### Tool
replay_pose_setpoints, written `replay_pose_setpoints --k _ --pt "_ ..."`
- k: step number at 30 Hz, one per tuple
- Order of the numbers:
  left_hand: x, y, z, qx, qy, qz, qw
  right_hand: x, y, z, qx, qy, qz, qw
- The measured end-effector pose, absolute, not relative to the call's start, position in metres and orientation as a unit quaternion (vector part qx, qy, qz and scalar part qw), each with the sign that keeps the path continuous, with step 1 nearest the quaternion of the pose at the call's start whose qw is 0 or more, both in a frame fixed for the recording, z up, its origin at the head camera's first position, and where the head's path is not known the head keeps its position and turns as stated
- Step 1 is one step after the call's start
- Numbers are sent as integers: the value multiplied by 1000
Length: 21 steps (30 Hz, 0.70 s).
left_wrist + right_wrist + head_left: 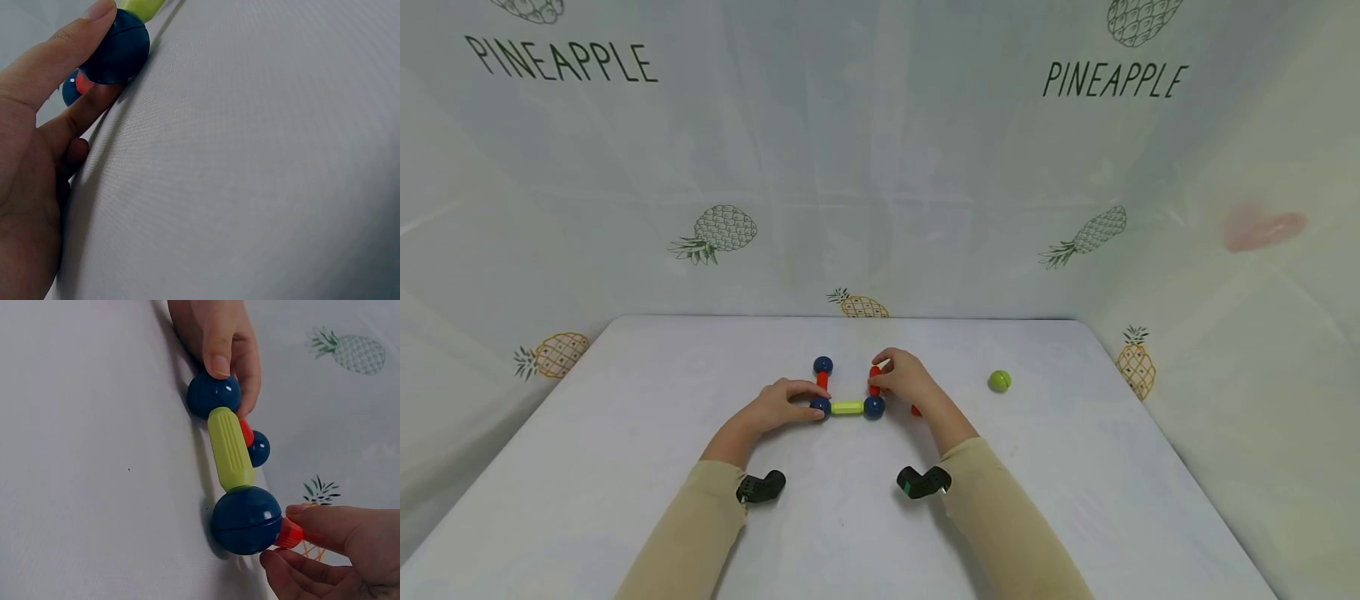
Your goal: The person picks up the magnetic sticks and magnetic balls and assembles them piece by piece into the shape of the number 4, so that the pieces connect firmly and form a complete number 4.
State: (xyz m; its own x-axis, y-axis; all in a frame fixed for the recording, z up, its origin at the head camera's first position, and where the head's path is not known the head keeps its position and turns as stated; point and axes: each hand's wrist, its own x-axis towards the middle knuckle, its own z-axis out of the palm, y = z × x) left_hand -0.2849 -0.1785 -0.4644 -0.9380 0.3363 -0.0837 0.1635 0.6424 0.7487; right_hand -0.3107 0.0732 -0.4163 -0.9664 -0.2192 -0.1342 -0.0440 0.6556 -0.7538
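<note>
One red rod (290, 534) sits pinched within the right grip (907, 378).

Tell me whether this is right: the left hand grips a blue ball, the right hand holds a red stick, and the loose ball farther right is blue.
Not quite: the loose ball farther right is green, not blue, as the head view shows. The left hand does grip a blue ball, and the right hand does hold a red stick.
</note>
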Motion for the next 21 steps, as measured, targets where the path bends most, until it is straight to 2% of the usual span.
replay_pose_setpoints --k 21 --pt "-281 -178 -461 123 906 392 104 -304 102 -404 -77 903 -416 76"
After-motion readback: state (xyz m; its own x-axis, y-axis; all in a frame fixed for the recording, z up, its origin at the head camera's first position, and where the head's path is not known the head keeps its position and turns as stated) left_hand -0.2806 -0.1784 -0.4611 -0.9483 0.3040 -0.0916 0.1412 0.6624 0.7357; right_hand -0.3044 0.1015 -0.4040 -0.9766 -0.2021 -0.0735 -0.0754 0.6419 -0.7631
